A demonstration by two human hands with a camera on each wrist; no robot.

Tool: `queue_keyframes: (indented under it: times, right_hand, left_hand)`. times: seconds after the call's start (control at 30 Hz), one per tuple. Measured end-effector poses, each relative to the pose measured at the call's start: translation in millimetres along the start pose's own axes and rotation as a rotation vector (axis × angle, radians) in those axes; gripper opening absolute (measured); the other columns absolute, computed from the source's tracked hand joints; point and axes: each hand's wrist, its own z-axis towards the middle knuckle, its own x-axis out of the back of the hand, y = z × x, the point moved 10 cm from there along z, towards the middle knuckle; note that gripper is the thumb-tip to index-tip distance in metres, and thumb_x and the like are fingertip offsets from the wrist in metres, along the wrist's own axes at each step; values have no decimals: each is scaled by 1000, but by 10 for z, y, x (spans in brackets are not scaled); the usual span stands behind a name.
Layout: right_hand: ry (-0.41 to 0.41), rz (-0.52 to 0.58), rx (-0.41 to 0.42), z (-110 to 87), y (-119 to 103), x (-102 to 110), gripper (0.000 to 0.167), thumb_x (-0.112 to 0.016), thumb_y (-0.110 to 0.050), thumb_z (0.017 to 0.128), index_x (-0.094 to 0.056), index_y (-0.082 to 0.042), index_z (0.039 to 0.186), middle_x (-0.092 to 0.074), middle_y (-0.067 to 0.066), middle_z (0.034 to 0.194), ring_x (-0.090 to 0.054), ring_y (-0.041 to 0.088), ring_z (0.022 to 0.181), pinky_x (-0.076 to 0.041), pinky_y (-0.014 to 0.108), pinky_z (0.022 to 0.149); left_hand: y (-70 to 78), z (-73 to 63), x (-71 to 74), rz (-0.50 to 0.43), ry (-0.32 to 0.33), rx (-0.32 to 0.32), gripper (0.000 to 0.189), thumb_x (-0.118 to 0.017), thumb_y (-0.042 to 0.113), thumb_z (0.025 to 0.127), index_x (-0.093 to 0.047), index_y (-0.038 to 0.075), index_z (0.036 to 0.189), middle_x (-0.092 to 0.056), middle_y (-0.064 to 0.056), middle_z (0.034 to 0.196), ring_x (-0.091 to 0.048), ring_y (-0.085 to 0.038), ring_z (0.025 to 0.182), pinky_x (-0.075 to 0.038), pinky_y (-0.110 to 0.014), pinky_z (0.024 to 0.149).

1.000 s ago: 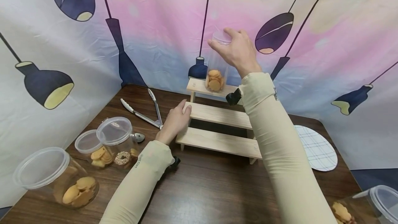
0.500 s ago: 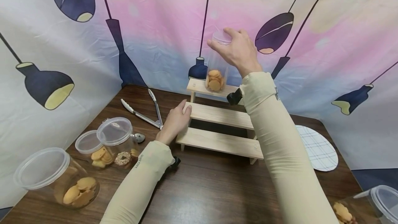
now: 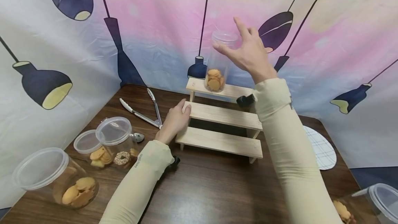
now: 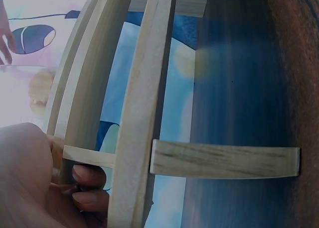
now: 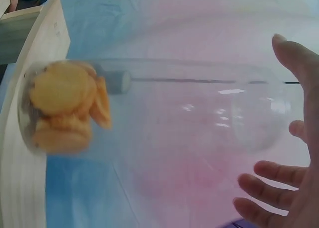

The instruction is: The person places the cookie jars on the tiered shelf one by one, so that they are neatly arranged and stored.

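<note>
A tall clear plastic jar [image 3: 214, 63] stands upright on the top step of the three-step wooden rack [image 3: 220, 141], with round cookies [image 5: 65, 106] at its bottom. My right hand [image 3: 248, 49] is spread beside the jar's lid; in the right wrist view its fingers are apart from the jar. At the rack's left end, my left hand [image 3: 175, 118] grips the middle step. The left wrist view shows that hand's fingertips [image 4: 92, 175] curled beneath the wood.
Lidded jars [image 3: 115, 141] of cookies stand at the left, near open tongs [image 3: 143, 115] and a small metal utensil [image 3: 138, 137]. At right lie a checked oval mat [image 3: 323, 148] and another cookie jar [image 3: 370, 205]. A patterned cloth [image 3: 164, 37] hangs behind.
My right hand has let go of the tall jar's top, spread its fingers and moved right. The jar stays on the top step, and my left hand keeps its grip on the rack.
</note>
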Motion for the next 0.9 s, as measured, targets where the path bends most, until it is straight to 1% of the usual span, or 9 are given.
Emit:
queue_keyframes:
  times: [0.03,0.13,0.23,0.33,0.43,0.53,0.63,0.77,0.9]
  right_hand:
    - [0,7,10,-54,30,32,103,-60,-86,71,-2,-59,152,-25,6,160,-35,29,140,-19,72,110]
    - [11,15,54,-256,144,141,103,-63,-80,75,1,-58,152,-23,9,160,-39,32,136,-37,60,107]
    - [45,20,90,-510,305,237,103,-68,-74,77,-2,-55,154,-28,13,155,-41,32,129,-40,58,102]
    - [75,17,120,-782,467,302,100,-70,-68,80,-7,-53,155,-34,17,148,-41,32,123,-39,56,97]
    - [93,-26,123,-1055,634,363,96,-70,-65,82,-11,-53,156,-37,19,143,-44,37,116,-39,59,90]
    - [117,-71,117,-1331,798,460,95,-73,-60,83,-15,-49,157,-38,23,145,-45,44,119,-36,65,93]
    - [153,-99,101,-1603,939,582,97,-76,-54,82,-19,-42,159,-38,26,148,-43,48,124,-34,68,95]
    - [190,-141,68,-1908,1101,735,98,-80,-48,81,-23,-36,159,-37,28,147,-40,52,125,-32,70,93]
    - [212,-204,29,-2184,1326,871,98,-80,-44,81,-24,-29,160,-36,33,145,-37,55,124,-29,71,94]
  left_hand:
    - [6,-2,-2,1,-1,-1,62,-33,49,105,-29,17,159,-45,-15,153,-44,-37,138,-35,-54,112]
    - [33,-3,-16,4,-4,-6,62,-33,48,105,-29,16,159,-44,-15,153,-44,-36,138,-35,-54,112]
    - [72,3,-33,6,-8,-19,62,-34,47,106,-29,15,159,-44,-16,153,-44,-36,138,-36,-54,112]
    - [108,10,-51,11,-10,-24,61,-34,46,106,-29,15,158,-45,-16,152,-45,-37,137,-36,-54,112]
    - [139,16,-79,13,-16,-25,62,-34,47,106,-30,15,158,-45,-15,153,-44,-37,138,-35,-54,112]
    - [161,23,-96,13,-26,-31,62,-33,48,106,-29,15,159,-44,-15,153,-44,-37,138,-36,-54,112]
    - [161,29,-76,18,-22,-34,62,-33,47,106,-28,15,159,-44,-15,153,-45,-37,137,-36,-54,112]
    - [145,34,-26,15,-4,-26,62,-34,47,106,-29,15,159,-44,-16,153,-45,-37,137,-36,-54,111]
    - [147,41,-14,9,-13,-28,63,-33,48,106,-27,15,159,-44,-17,153,-45,-38,137,-37,-55,111]
